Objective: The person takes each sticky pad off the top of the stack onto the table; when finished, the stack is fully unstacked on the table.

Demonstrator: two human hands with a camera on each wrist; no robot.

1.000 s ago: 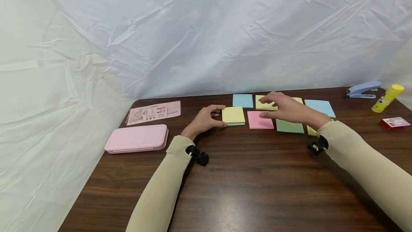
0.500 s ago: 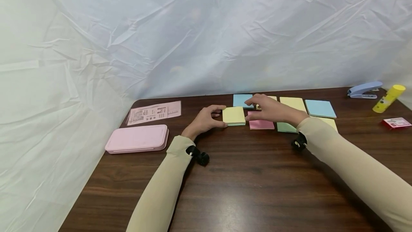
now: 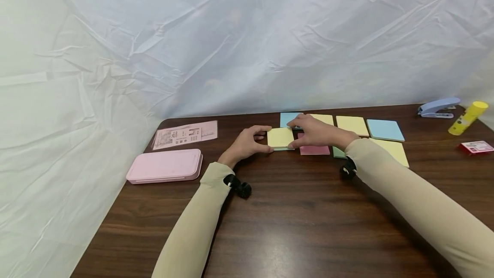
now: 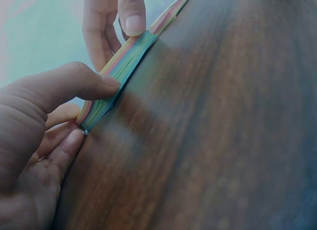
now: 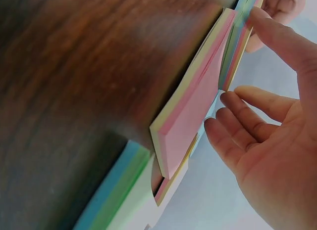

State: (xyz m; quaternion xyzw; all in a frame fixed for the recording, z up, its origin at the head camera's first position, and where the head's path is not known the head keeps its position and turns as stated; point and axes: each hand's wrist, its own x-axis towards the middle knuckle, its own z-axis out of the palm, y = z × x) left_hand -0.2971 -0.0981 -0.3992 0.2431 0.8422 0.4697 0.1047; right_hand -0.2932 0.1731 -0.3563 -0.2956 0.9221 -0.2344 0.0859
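Note:
A stack of sticky notes (image 3: pixel 280 137) with a yellow top lies near the back of the table; its edge shows yellow, pink, green and blue layers (image 4: pixel 119 76) in the left wrist view. My left hand (image 3: pixel 247 143) grips its left side, thumb at the near edge and fingers at the far side. Across from it, my right hand (image 3: pixel 318 133) pinches the right side between thumb and index finger, its other fingers loosely bent. Beneath the right hand lies a pink sticky-note pad (image 5: pixel 195 106), partly covered in the head view. A green pad (image 3: pixel 338 152) is mostly hidden by the wrist.
Blue (image 3: pixel 287 118) and yellow (image 3: pixel 352 125) pads line the back, with another blue pad (image 3: pixel 385 129) at right. A stapler (image 3: pixel 438 107), yellow tube (image 3: pixel 468 118) and red box (image 3: pixel 476 147) stand far right. Left are a pink case (image 3: pixel 165 165) and printed card (image 3: pixel 177 136).
My right hand has moved left from above the pink and yellow pads to the right side of the yellow-topped stack and taken hold there. The left hand has stayed in place.

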